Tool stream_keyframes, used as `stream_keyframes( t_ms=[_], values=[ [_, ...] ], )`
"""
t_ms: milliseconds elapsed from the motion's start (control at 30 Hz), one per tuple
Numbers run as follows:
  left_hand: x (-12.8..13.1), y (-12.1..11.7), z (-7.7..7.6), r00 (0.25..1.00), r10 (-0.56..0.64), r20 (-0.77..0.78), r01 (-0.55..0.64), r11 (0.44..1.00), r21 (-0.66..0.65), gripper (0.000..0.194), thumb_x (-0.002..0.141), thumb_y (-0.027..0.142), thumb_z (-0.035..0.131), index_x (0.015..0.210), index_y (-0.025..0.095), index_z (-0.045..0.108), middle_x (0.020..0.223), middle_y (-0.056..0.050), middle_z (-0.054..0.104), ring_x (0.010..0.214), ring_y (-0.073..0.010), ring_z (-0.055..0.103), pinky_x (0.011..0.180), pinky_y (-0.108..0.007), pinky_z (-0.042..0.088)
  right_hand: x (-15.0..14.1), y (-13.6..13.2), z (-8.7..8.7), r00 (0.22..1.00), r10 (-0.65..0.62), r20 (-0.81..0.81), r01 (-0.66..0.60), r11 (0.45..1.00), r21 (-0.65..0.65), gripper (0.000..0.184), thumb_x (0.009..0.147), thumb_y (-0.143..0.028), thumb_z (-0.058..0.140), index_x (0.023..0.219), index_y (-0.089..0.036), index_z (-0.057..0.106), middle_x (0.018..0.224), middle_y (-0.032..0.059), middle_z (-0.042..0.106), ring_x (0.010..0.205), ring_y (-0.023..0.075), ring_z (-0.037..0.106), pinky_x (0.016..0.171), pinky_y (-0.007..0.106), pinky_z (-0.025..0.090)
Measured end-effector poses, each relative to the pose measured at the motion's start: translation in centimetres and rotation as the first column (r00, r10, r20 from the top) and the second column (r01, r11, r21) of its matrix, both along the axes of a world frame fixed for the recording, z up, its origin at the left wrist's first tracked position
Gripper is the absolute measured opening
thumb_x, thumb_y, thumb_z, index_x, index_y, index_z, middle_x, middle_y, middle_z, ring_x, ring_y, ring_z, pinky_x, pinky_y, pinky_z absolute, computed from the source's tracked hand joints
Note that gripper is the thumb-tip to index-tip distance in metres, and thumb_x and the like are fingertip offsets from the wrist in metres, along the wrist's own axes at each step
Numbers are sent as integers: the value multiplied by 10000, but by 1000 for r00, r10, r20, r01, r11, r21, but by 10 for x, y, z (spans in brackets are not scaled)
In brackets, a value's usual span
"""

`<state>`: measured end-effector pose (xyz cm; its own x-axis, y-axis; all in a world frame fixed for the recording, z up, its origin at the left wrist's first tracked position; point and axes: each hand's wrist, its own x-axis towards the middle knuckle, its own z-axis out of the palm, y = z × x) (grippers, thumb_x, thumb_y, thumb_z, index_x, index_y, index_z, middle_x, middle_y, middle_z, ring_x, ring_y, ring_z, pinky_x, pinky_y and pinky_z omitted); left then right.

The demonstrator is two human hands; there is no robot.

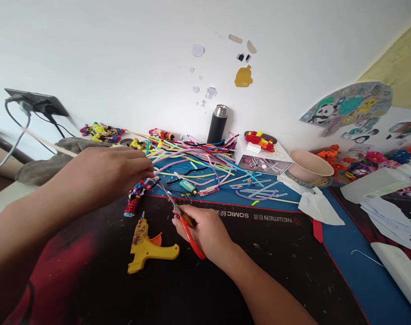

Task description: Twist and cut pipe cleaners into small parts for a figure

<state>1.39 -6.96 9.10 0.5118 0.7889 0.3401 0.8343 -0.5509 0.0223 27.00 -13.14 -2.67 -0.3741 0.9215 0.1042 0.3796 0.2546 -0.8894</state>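
Observation:
My left hand (112, 174) is closed in a pinch above the mat; what its fingertips hold is too small to make out. My right hand (205, 230) grips scissors (190, 234) with red-orange handles, and their blades point up and left, close to my left fingertips. Just below my left hand lies a small pipe-cleaner figure (133, 203) with a red tinsel body and blue ends. On the black mat (226, 280), left of my right hand, a yellow glue gun (142, 253) with an orange trigger rests on its side.
Coloured pipe cleaners (198, 158) pile up along the wall. Behind them stand a black thermos (217, 125), a white box (276, 155) and a beige bowl (310, 167). Glue sticks (263, 188), crumpled tissue (319, 207) and a green lighter-sized item (188, 186) lie on the blue surface.

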Motion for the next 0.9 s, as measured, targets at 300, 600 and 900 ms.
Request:
stream_keyframes(
  t_ms=[300, 600, 900],
  values=[
    [48, 17, 18, 887, -36, -461, -50, 984, -173, 214, 1010, 221, 635, 828, 241, 745, 835, -52, 755, 777, -241, 713, 636, -317, 414, 1, 0, 1, 995, -23, 102, 15, 997, 77, 136, 1002, -312, 676, 977, -221, 773, 739, -17, 689, 613, 124, 526, 613, 241, 371],
    [46, 66, 6, 895, -315, -316, 84, 814, -575, 194, 851, 185, 738, 670, 249, 767, 750, -28, 754, 662, -199, 644, 586, -292, 373, -1, 0, -2, 966, 19, 257, -63, 985, 163, 144, 1012, -338, 728, 992, -205, 778, 811, 24, 753, 691, 160, 619, 634, 263, 350],
    [20, 82, -1, 955, -170, 243, 289, 343, -894, 275, 918, 426, 726, 774, 193, 734, 703, 11, 596, 670, -151, 484, 634, -249, 379, -3, -5, -1, 997, 34, -69, -27, 994, 103, 255, 987, -379, 720, 1147, -208, 821, 870, 23, 797, 709, 156, 676, 693, 245, 490]
  ],
)
